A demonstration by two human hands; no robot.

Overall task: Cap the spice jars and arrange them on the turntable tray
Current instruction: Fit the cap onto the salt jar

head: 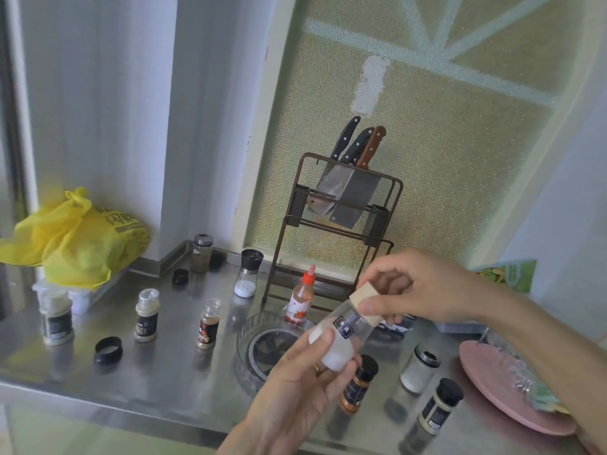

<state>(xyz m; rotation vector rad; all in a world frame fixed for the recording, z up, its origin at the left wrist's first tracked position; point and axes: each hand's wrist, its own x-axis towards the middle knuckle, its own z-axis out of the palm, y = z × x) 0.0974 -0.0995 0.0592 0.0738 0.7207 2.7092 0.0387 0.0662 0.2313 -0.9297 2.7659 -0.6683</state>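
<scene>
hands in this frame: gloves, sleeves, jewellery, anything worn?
Both bare, no gloves. The left hand wears one thin gold-coloured ring on a finger. The right hand shows no ring, watch or band on the visible part. Both forearms are uncovered as far as the frame shows; no sleeve edge in view. Nails short, unpainted where visible.

Daylight, soft, fairly bright, coming thru frosted window point(443, 152) at back. Steel counter point(164, 372) shows pale glare + blurry reflections of jars. Shadows weak. Overall soft/low detail, compression smear. Hands slightly motion-blurred. Wide-angle bend at edges; left edge darker, walls w/ bluish cast.
</scene>
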